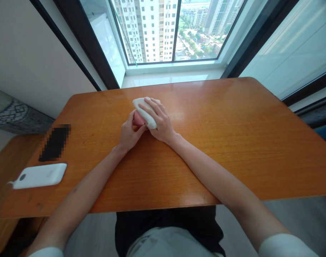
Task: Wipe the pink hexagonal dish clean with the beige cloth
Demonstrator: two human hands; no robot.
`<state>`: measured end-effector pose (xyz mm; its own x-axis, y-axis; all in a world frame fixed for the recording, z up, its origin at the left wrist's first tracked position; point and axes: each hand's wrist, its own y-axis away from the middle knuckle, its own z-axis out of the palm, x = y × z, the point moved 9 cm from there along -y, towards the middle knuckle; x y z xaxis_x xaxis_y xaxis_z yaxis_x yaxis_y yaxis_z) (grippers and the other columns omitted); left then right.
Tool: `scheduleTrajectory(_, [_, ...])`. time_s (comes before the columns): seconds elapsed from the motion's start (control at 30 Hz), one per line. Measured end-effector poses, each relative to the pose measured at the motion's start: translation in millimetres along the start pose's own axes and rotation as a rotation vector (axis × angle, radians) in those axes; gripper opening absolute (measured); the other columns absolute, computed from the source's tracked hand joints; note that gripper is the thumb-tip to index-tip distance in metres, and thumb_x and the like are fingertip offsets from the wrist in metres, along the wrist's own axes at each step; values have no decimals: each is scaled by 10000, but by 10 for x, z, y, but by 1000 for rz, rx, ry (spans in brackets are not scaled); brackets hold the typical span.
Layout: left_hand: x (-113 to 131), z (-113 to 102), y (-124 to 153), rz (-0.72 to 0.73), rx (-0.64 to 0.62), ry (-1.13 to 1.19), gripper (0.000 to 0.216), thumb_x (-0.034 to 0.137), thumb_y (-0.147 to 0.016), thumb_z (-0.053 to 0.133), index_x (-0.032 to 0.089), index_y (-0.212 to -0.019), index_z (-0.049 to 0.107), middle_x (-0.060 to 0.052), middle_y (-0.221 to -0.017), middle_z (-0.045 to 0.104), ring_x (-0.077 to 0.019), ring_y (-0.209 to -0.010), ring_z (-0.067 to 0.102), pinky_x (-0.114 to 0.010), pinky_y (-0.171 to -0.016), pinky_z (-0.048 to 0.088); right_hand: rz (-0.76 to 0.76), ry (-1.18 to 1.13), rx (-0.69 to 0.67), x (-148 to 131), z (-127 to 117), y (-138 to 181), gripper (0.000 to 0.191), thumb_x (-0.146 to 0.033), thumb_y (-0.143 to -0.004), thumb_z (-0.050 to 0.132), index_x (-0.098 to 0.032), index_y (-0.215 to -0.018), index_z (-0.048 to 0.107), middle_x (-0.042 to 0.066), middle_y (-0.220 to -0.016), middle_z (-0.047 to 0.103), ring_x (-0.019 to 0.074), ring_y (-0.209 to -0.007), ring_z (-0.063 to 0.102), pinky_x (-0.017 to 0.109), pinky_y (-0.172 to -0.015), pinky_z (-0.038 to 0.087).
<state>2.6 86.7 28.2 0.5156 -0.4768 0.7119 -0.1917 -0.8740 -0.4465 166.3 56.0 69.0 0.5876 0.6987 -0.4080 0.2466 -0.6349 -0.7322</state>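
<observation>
Near the middle of the wooden table (219, 150), both hands are together on a small pink object (138, 119) and a folded white cloth (146, 113). My left hand (129, 132) grips the pink object from the left, its thumb and fingers closed around the sides. My right hand (161, 121) lies over the cloth with its fingers bent across it, pressing it against the pink object. Most of the pink object is hidden under the cloth and fingers, so its kind does not show.
A white phone-shaped object (41, 176) with a dark round spot lies at the table's left front. Behind it is a black, blurred-out rectangular item (55, 142). A window (173, 32) stands beyond the far edge, and a patterned curtain (15, 112) hangs at left.
</observation>
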Motion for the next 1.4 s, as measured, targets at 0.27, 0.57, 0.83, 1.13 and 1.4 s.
scheduleTrajectory(0.27, [74,-1,-16,4,11,6,668,555,-903,819,193,-1428,620,-116,-1276,813,-305,-1107,794,-451,-986,645,169,-73,145,238,-27,17,474,-404,-1159,421,-263,-1553,642,100,-1617,669,264,-1533,607,502,-1321,481])
scheduleTrajectory(0.57, [-43,39,14,16,-29,2,425,488,-947,781,178,-1213,663,-39,-965,795,-199,-804,731,-346,-755,616,-132,53,-75,-225,44,45,596,-344,-1037,632,-294,-1629,590,66,-1764,523,348,-1718,359,606,-1449,237])
scheduleTrajectory(0.83, [143,10,4,29,-9,23,716,595,-918,808,219,-1484,584,-123,-1358,790,-312,-1180,789,-456,-1046,634,270,-117,210,315,-80,106,512,-409,-1160,381,-249,-1596,597,126,-1580,689,280,-1487,651,520,-1282,531])
scheduleTrajectory(1.13, [-27,49,25,19,-30,18,384,516,-913,776,227,-1153,697,-71,-988,806,-284,-857,784,-465,-808,663,-58,28,-4,-191,29,47,546,-348,-1067,585,-306,-1610,611,57,-1726,572,336,-1684,427,600,-1443,267])
scheduleTrajectory(1.4, [189,58,27,22,-89,53,713,624,-956,777,226,-1492,525,-145,-1361,772,-330,-1165,787,-457,-1016,629,494,-225,253,565,-49,149,524,-591,-1151,429,-224,-1314,765,97,-1247,840,254,-1203,793,439,-1114,629])
